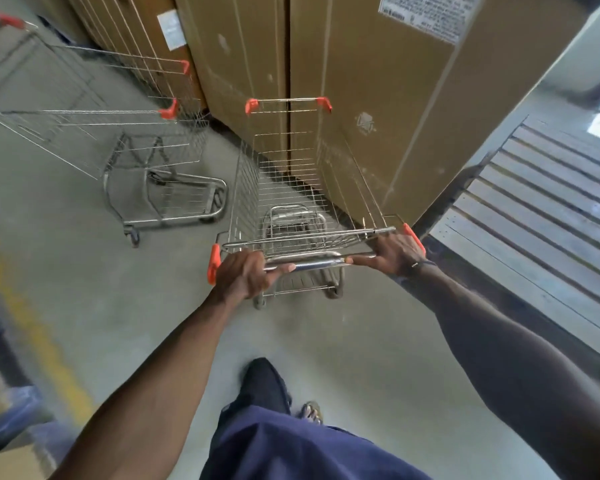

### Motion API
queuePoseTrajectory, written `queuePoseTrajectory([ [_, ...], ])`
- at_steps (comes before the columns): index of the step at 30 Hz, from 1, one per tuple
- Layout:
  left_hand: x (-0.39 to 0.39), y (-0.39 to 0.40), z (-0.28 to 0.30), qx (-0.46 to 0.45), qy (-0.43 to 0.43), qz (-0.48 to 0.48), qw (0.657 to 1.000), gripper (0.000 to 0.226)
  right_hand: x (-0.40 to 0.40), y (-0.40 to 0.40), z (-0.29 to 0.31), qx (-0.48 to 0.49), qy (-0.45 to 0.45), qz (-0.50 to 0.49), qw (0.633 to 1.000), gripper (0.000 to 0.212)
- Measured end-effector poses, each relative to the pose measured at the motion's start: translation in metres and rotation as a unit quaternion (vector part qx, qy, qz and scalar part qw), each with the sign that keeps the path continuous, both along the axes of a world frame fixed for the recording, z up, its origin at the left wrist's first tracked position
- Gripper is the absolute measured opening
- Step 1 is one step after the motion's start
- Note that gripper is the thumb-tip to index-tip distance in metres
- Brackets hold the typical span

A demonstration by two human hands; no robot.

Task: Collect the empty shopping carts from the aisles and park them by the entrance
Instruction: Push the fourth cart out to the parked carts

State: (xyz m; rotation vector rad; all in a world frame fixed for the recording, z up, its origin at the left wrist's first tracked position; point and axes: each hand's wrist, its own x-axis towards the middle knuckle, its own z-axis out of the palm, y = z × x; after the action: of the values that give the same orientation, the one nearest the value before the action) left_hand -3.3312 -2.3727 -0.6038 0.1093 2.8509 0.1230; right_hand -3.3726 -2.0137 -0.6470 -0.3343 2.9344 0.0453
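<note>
— Where are my hands?
— My left hand (246, 275) and right hand (392, 252) both grasp the handle bar (312, 264) of the empty cart (291, 188).
— And where is the cart?
— On the concrete floor (84, 271), its front close to tall cardboard boxes (361, 81). Another cart (118, 133) stands to the left, apart.

The shopping cart (302, 188) stands on the floor (84, 271) directly before the person, its front end close to tall cardboard boxes (378, 98). Nested carts (94, 123) stand to its left, a slatted pallet (541, 209) to its right.
</note>
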Motion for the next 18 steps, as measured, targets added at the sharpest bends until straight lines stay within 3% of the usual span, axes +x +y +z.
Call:
queuePoseTrajectory([
  [9, 0.037, -0.018, 0.001, 0.046, -0.016, -0.167, 0.985, 0.092, 0.134, -0.021, 0.001, -0.013, -0.020, -0.149, 0.989, 0.108],
  [15, 0.057, -0.039, 0.021, 0.015, -0.030, -0.260, 0.965, 0.081, 0.225, -0.075, 0.022, -0.030, -0.021, -0.245, 0.969, 0.106],
  [18, 0.064, -0.045, 0.019, 0.005, -0.025, -0.308, 0.951, 0.082, 0.269, -0.098, 0.020, -0.047, -0.014, -0.304, 0.951, 0.115],
])
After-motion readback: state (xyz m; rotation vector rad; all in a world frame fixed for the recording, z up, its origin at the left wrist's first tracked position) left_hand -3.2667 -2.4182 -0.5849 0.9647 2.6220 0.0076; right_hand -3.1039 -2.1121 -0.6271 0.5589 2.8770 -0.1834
